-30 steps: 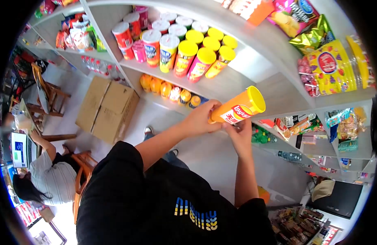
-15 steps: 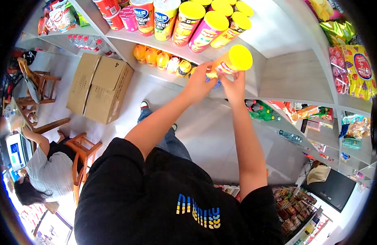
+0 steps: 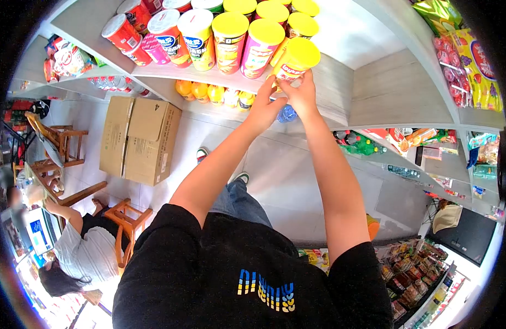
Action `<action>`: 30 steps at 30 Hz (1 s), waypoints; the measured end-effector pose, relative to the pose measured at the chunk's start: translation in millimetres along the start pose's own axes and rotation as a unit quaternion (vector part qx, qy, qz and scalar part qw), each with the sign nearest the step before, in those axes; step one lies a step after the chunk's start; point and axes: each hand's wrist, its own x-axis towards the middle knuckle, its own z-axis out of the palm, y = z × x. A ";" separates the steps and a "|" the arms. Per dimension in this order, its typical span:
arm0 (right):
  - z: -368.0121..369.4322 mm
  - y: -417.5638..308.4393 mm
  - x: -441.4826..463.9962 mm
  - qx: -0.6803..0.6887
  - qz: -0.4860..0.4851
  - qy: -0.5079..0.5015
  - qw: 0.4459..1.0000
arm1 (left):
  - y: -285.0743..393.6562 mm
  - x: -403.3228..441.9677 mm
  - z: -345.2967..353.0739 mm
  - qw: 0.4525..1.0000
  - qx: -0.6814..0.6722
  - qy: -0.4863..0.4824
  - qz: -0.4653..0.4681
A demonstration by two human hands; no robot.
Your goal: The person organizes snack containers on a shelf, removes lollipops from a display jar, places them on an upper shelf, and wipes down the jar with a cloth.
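At the far left a seated person (image 3: 91,252) in a pale, soft grey top leans by a laptop (image 3: 40,233). Next comes a brown cardboard carton (image 3: 143,137), square-edged and matt, standing on the smooth floor. Further right, white-lidded canisters (image 3: 197,46) stand in rows on the shelf above a line of rounded orange bottles (image 3: 199,91); beside them are yellow-lidded canisters (image 3: 230,46), glossy cylinders with flat plastic caps.

The left arm slants up and to the right from a black cloth sleeve, its elbow lightly bent. The left hand (image 3: 265,108) has its fingertips at the lower left of the held canister (image 3: 297,59), the thumb spread away from the fingers (how firmly this grip bears on it, I cannot tell).

That canister, a slim tube with a bright yellow round cap and a red-and-white label, is at the shelf's front edge, just beside the others, lid uppermost; its base is hidden by fingers.

The right arm reaches up and a little to the left, almost straight. The right hand (image 3: 301,96) curls around the tube below the cap, its grip closed on it. To the right lie the pale, grained boards of the shelf (image 3: 335,77), green bottles (image 3: 361,143) lower down, and a crinkled, shiny yellow bag (image 3: 478,66).
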 end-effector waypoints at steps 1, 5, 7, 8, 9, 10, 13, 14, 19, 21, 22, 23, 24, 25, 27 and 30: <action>0.9 0.9 3.6 0.005 0.007 -0.006 1.000 | 4.2 -0.3 -0.4 1.000 -0.002 0.000 -0.004; 5.2 -5.4 8.2 0.017 0.012 -0.006 1.000 | 7.9 5.0 -3.2 1.000 -0.013 -0.004 -0.006; 7.1 -9.1 9.2 -0.002 0.012 -0.003 1.000 | 5.6 7.4 -5.7 1.000 -0.009 -0.006 -0.004; 8.0 -11.0 9.3 -0.023 0.012 -0.002 1.000 | 4.4 8.3 -6.6 1.000 -0.007 -0.006 -0.003; 9.3 -12.5 9.4 -0.008 0.005 -0.003 1.000 | 3.9 8.9 -6.9 1.000 -0.007 -0.009 -0.003; 10.5 -14.2 9.1 -0.009 0.005 0.000 1.000 | 3.5 9.7 -7.3 1.000 -0.015 -0.008 -0.004; 9.7 -20.2 8.4 -0.018 0.029 -0.004 0.999 | 4.2 11.8 -8.7 1.000 -0.016 -0.011 -0.003; 10.2 -22.3 8.4 -0.018 0.028 -0.003 0.999 | 4.6 12.2 -8.9 1.000 -0.011 -0.015 -0.003; 7.5 -16.3 10.3 -0.005 0.031 -0.021 0.999 | -9.3 12.7 -16.3 1.000 -0.007 -0.020 -0.011; 9.7 6.7 6.0 -0.001 0.012 0.001 1.000 | -9.2 7.6 -20.6 0.999 0.020 -0.028 -0.013; 9.1 22.2 3.4 0.001 -0.002 0.019 1.000 | -8.8 -1.2 -22.1 1.000 0.018 -0.013 -0.020; 5.5 35.9 -4.8 -0.034 0.009 0.032 0.999 | -3.8 -9.8 -23.4 1.000 0.015 0.001 -0.025; -1.3 45.0 -18.4 -0.069 0.019 0.046 0.996 | 5.6 -20.0 -25.0 0.998 0.037 -0.011 -0.041; -11.6 45.0 -35.3 -0.047 0.038 0.043 0.997 | 13.7 -32.4 -30.4 0.997 0.059 -0.023 -0.054; -38.0 45.3 -70.5 -0.043 0.045 0.046 0.997 | -16.9 -48.3 -54.4 0.996 0.059 -0.052 -0.031; -86.2 15.1 -107.4 0.039 0.130 0.106 0.985 | 27.9 -72.7 -49.9 0.987 0.096 -0.102 -0.080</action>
